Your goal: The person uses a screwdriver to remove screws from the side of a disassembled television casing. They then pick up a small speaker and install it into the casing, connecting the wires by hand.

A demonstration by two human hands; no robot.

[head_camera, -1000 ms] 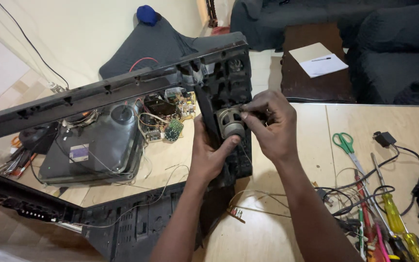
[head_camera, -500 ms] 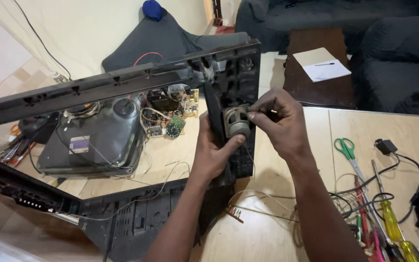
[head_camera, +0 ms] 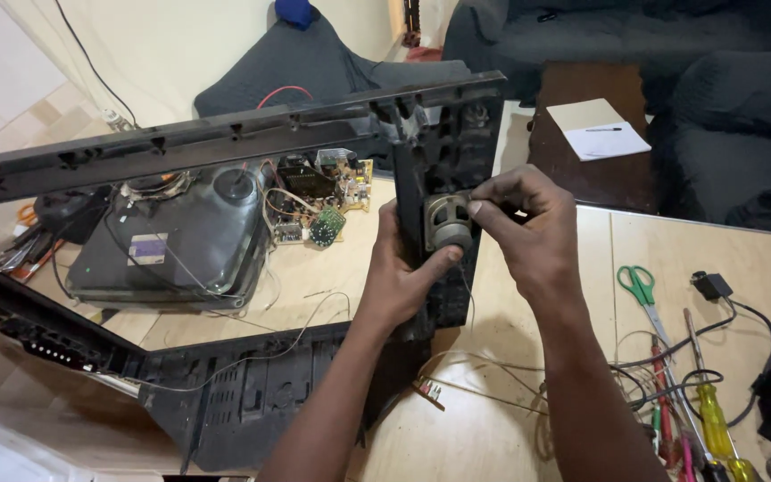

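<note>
Hands stay as before on the small round grey metal speaker (head_camera: 449,222) in the black plastic television frame (head_camera: 225,138), left hand (head_camera: 403,272) gripping from 7 o'clock, right hand (head_camera: 528,228) pinching its rim at 3 o'clock.

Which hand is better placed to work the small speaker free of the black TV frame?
Right, probably. The right hand already pinches the speaker rim with its fingertips, wrist clear above the table. The left hand grips the black frame below it, thumb under the speaker, steadying it upright.
</note>
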